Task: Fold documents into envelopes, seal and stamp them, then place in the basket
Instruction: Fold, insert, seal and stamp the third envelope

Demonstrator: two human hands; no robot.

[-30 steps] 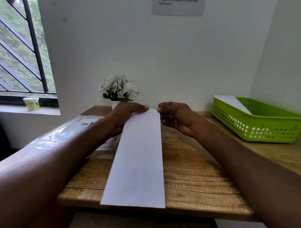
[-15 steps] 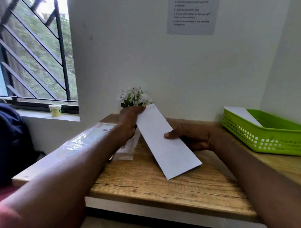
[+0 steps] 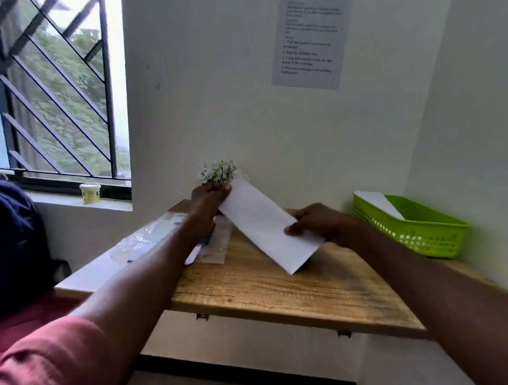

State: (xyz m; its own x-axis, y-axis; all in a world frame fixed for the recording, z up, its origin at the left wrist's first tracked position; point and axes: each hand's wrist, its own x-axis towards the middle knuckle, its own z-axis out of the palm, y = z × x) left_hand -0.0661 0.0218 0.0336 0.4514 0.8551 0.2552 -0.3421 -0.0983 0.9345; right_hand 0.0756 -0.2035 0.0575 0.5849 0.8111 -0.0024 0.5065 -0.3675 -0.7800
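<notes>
A long white folded sheet [image 3: 262,223] is held tilted above the wooden table [image 3: 279,289], its far end up at the left and its near corner low at the right. My left hand [image 3: 209,196] pinches the upper far end. My right hand [image 3: 317,221] grips the right edge near the lower end, thumb on top. The green basket [image 3: 427,235] stands at the table's right end against the wall, with a white envelope [image 3: 377,202] leaning inside it.
A clear plastic packet [image 3: 150,236] and flat papers [image 3: 214,245] lie on the table's left part, under my left forearm. A small pot of white flowers [image 3: 220,172] stands at the back wall. A window sill with a small tub [image 3: 90,193] is at the left.
The sheet lay flat and lengthwise on the table a second ago. Both hands have lifted it and turned it on a slant, the right hand sliding down to the lower edge. The camera rose.
</notes>
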